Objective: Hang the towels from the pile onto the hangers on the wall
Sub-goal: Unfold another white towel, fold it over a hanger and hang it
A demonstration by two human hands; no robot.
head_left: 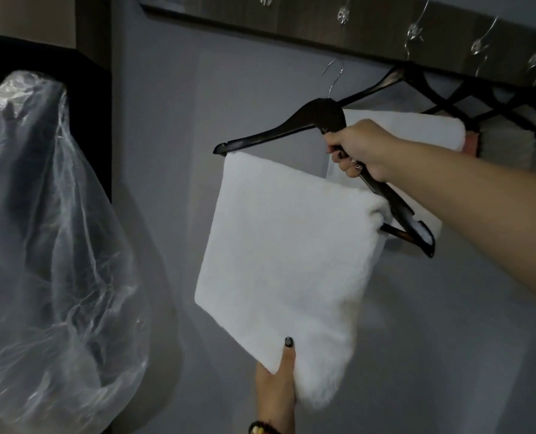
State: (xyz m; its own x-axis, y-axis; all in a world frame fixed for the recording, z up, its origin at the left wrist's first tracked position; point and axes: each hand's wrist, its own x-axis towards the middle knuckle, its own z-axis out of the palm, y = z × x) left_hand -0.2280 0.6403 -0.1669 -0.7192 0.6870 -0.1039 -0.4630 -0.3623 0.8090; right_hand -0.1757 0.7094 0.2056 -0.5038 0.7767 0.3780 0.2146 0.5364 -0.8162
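Observation:
A folded white towel (pixel 287 255) hangs over the bar of a black hanger (pixel 320 119), which is tilted and held away from the wall. My right hand (pixel 359 151) grips the hanger just below its metal hook. My left hand (pixel 276 375) pinches the towel's lower corner from below. Behind, another white towel (pixel 413 128) is draped on a hanger at the wall rail, and more black hangers (pixel 485 98) hang to its right.
A dark wooden rail (pixel 291 17) with clear plastic hooks (pixel 415 34) runs along the top of the grey wall. At the left, a dark garment in a clear plastic cover (pixel 51 245) hangs down. A pinkish and a grey towel (pixel 504 148) hang at far right.

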